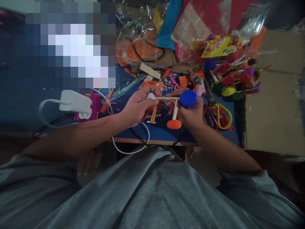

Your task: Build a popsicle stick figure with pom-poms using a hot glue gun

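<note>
Between my two hands is a small frame of wooden craft sticks (166,98), held just above the blue table. My left hand (141,103) pinches its left end, where a whitish round piece (151,95) shows beside the thumb. On the right, my right hand (190,109) is behind the frame with its fingers curled; they are partly hidden by a blue round cap (188,98). An orange oval piece (174,124) sits at the lower end of a stick that points toward me. Another pair of thin sticks (152,116) slants down under my left hand.
Scissors with red and yellow handles (224,116) lie right of my right hand, near a glue gun (201,84). Stick models with coloured caps (238,76) stand by cardboard (274,95). Left are a white charger (75,101) and a pink socket block (95,106). Orange scraps (183,82) litter the back.
</note>
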Demonstrator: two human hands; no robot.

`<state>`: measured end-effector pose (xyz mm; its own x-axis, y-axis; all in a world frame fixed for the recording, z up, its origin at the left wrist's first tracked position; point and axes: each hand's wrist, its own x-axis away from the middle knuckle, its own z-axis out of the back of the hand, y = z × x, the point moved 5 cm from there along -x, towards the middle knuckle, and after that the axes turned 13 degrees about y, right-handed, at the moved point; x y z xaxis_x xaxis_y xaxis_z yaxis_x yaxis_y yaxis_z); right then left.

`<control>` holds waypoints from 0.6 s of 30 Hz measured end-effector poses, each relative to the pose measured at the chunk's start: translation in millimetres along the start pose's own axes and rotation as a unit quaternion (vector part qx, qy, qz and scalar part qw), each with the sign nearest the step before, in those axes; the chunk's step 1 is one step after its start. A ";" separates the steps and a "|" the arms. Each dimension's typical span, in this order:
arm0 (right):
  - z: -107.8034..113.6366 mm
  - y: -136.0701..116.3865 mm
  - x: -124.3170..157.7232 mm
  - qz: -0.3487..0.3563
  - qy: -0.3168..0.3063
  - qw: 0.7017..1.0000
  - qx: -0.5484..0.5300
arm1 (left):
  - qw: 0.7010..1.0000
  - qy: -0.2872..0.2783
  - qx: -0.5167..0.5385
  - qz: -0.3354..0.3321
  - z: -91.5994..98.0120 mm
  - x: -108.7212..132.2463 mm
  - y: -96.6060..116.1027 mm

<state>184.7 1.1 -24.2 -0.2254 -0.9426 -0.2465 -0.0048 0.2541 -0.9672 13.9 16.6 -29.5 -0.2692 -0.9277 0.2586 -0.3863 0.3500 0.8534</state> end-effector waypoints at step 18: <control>-0.1 15.7 -5.1 -0.163 -0.023 0.986 0.013 | 0.981 -0.045 -0.162 -0.093 -0.5 -0.1 1.4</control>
<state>185.7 9.9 -38.2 -0.1718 -0.9822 0.0761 -0.0440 -0.0695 -0.9966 13.8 17.1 -28.1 -0.3034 -0.9512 0.0557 -0.1396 0.1022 0.9849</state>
